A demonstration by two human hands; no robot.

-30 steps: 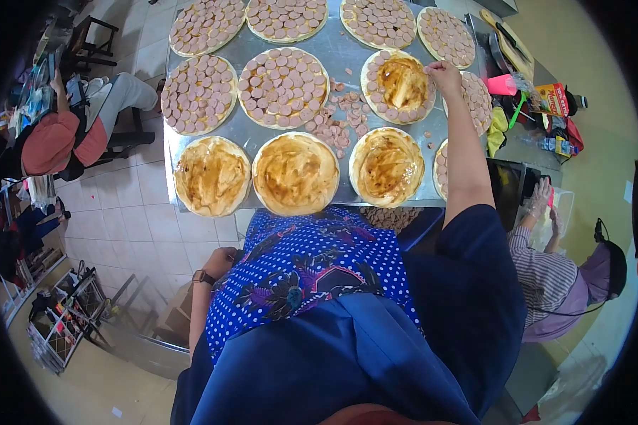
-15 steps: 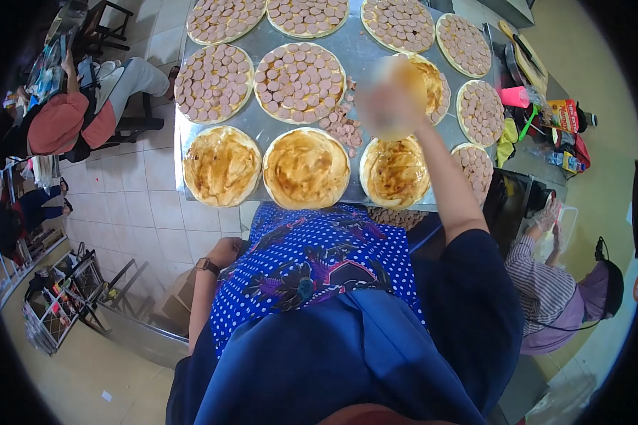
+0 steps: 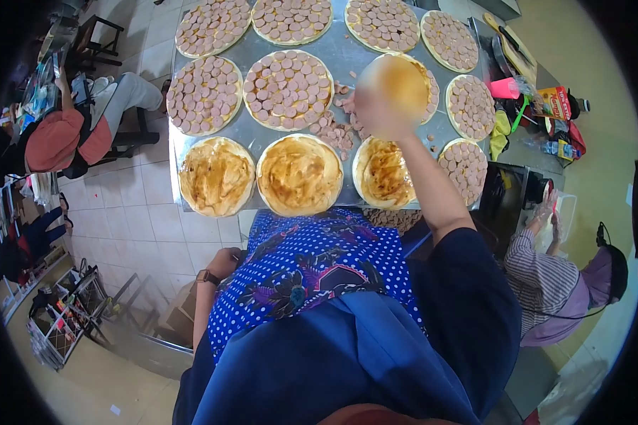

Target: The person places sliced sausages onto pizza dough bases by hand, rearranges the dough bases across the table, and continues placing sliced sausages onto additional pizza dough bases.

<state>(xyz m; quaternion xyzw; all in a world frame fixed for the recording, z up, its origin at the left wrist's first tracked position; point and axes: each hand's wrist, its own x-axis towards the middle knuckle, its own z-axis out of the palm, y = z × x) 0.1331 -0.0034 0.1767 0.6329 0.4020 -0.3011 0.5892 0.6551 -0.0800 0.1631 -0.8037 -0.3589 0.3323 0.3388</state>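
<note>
Metal table (image 3: 342, 62): slice-covered dough rounds (image 3: 288, 90), sauce-smeared rounds (image 3: 300, 175), loose pink slices (image 3: 332, 132).

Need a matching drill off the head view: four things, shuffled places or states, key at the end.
1. Loose, round pink sausage slices
2. Round brown-sauced dough base at near left
3. Bright pink plastic cup
4. Dark square-faced wristwatch

A. On the grey side counter
B. Just above the left hand
C. Heaped mid-table, on bare metal
D. No slices on top

Pairs: 1-C, 2-D, 3-A, 4-B
</note>
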